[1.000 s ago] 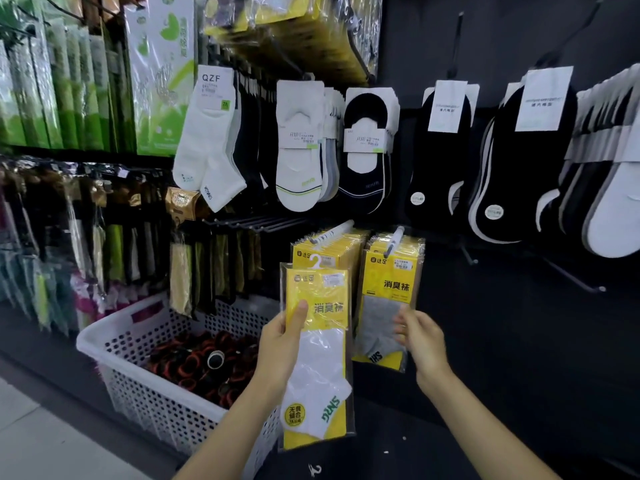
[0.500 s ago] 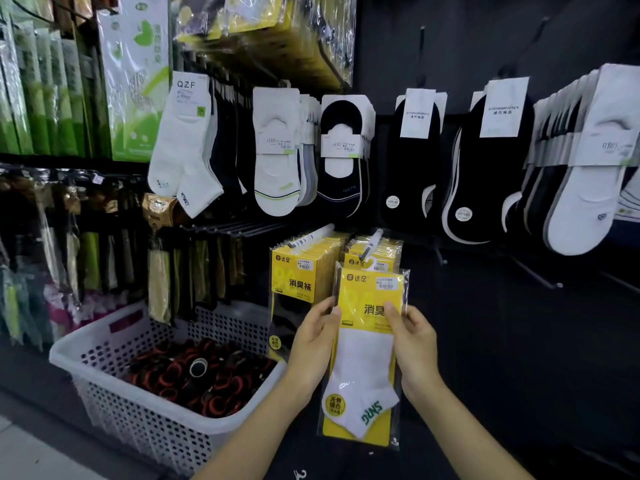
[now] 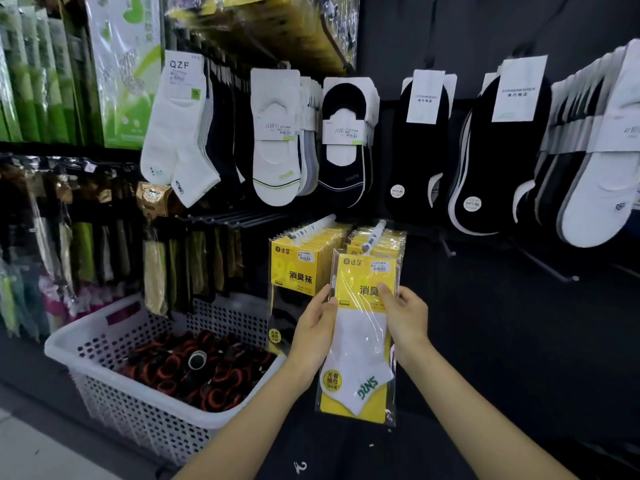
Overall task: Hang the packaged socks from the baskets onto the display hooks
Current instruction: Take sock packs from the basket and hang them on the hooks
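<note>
Currently the sock pack point(image 3: 360, 327), a clear film sleeve with a yellow card header and a white ankle sock inside, is held with both hands. It sits upright, its top edge just below the tip of the white display hook point(image 3: 374, 233), in front of the yellow packs point(image 3: 384, 239) already hanging there. Cannot tell if the hang hole is on the hook yet.

Left hand point(image 3: 315, 327) grips the pack's left edge about where header meets sock, thumb on the front. Right hand point(image 3: 403, 313) pinches the right edge at the header, thumb across the print, fingers behind.

Handling, as a judgement:
- Light. One hand could carry it.
- The card makes the top fairly stiff. The lower part is film over soft sock and likely flops.
- The glossy film looks slick, so an edge pinch could slide. A thumb pressed onto the card should be safer.
- Not fragile, but the hang hole could tear if forced.
- Best hold is both sides of the header, close to the top edge, which keeps the hole steady and square to the hook tip. A grip low on the sock would let the header swing.

The second hook point(image 3: 311, 228), just to the left, carries a similar pack with a black sock point(image 3: 294, 271). The white perforated basket point(image 3: 104, 327) sits at lower left with dark, orange-trimmed items inside, too small to identify.
</note>
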### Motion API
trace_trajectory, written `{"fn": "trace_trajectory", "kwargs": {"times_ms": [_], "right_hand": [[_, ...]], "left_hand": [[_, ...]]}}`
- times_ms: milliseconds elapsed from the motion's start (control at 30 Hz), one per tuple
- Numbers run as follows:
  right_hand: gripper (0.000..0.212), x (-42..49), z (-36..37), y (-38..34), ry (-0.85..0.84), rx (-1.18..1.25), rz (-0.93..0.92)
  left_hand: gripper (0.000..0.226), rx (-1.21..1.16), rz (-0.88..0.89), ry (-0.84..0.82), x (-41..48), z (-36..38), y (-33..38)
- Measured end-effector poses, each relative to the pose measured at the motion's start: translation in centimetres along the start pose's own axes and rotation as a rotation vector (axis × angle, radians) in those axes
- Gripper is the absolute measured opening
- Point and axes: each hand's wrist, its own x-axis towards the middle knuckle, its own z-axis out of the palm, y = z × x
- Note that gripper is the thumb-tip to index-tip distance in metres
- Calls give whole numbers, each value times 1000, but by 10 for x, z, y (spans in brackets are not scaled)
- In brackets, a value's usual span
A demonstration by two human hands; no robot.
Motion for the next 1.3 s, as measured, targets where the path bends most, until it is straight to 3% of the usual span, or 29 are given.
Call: {"fn": "trace_trajectory", "kwargs": {"times_ms": [133, 267, 467, 600, 767, 933, 1033, 1200, 1300], "right_hand": [[20, 18, 3, 6, 50, -13, 37], [29, 40, 5, 13, 94, -34, 95], [23, 48, -5, 22, 87, -58, 124], [28, 24, -25, 32, 67, -56, 66], [16, -30, -54, 63, 31, -15, 29], [2, -107, -62, 143, -150, -128, 271], [5, -155, -66, 202, -271, -252, 530], [11, -218, -81, 280, -413, -438, 893], [3, -239, -101, 315, -351, -476, 959]], "left_hand": [[53, 124, -29, -46, 20, 10, -4], [54, 158, -52, -52, 43, 21, -7], [56, 193, -86, -28, 62, 27, -18], [58, 236, -109, -67, 47, 19, -35], [46, 249, -193, -93, -10, -17, -84], [38, 315, -412, -34, -90, -67, -154], [32, 402, -484, 36, -140, -93, -192], [28, 421, -711, 2, -211, -123, -255], [27, 415, -851, -29, -241, -131, -288]]}}
